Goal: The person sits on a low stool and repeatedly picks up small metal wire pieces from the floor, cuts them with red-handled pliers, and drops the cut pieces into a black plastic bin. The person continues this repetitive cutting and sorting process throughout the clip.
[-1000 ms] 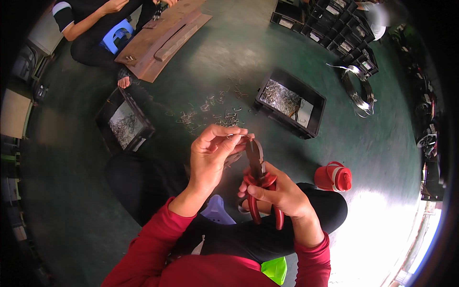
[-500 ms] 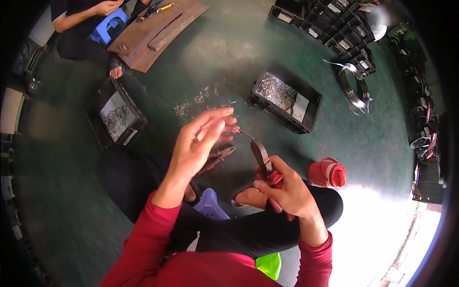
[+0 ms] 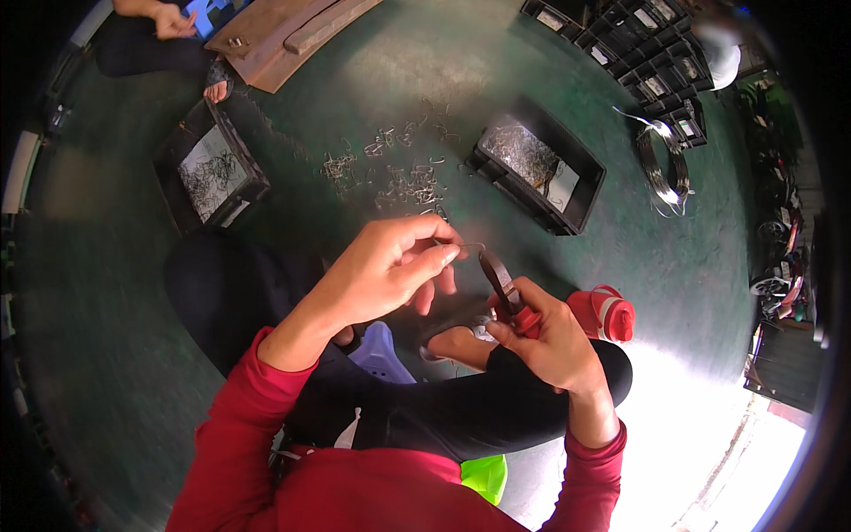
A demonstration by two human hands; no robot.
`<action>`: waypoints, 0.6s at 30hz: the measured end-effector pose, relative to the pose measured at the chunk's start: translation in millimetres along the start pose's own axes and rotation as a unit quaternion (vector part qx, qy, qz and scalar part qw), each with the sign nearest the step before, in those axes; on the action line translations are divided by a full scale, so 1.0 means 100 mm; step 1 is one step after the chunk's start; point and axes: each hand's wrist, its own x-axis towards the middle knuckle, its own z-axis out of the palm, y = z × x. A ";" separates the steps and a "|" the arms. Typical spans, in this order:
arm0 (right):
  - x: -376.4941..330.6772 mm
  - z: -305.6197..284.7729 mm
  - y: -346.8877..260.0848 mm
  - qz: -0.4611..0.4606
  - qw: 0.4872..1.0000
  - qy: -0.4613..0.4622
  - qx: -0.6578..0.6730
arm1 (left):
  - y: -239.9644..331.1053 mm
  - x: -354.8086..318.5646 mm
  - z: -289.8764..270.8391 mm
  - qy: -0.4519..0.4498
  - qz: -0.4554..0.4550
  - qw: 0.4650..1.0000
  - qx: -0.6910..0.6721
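In my right hand [image 3: 557,344] I grip a pair of pliers [image 3: 498,277] with dark jaws and red handles. The jaws point up and to the left, meeting one end of a thin, bent metal wire [image 3: 473,245]. Thumb and forefinger of my left hand [image 3: 383,270] pinch the wire's other end, while its remaining fingers curl loosely below. Several bent wire pieces [image 3: 409,186] lie scattered on the green floor just beyond my hands.
A black crate [image 3: 574,219] holding wire pieces stands ahead right; another black crate [image 3: 253,193] is at left. Coiled wire [image 3: 658,173] and stacked black crates [image 3: 651,55] lie farther right. A red jug [image 3: 612,316] stands by my right knee. Another person's hand [image 3: 173,21] shows far left.
My left fingers have closed from a looser spread into a pinch on the wire. Both hands appear slightly farther right. The second pliers on the floor are now hidden, and the view has shifted.
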 end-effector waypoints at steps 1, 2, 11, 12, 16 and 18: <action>0.01 0.00 0.01 -0.008 1.000 0.002 -0.010 | 0.00 -0.01 0.02 -0.003 0.008 1.000 -0.007; 0.01 0.01 0.02 -0.018 0.999 0.005 -0.026 | 0.00 -0.02 0.04 -0.007 0.010 1.000 -0.011; 0.01 0.08 0.04 -0.070 0.984 0.086 -0.141 | -0.05 -0.08 0.10 -0.023 -0.014 0.994 -0.102; 0.01 0.09 0.02 -0.073 0.982 0.091 -0.150 | -0.05 -0.08 0.10 -0.021 -0.019 0.994 -0.105; -0.01 0.12 -0.04 -0.088 0.969 0.122 -0.194 | -0.08 -0.09 0.11 -0.021 -0.022 0.991 -0.129; 0.00 0.14 -0.05 -0.100 0.959 0.143 -0.221 | -0.09 -0.08 0.11 -0.021 -0.025 0.989 -0.142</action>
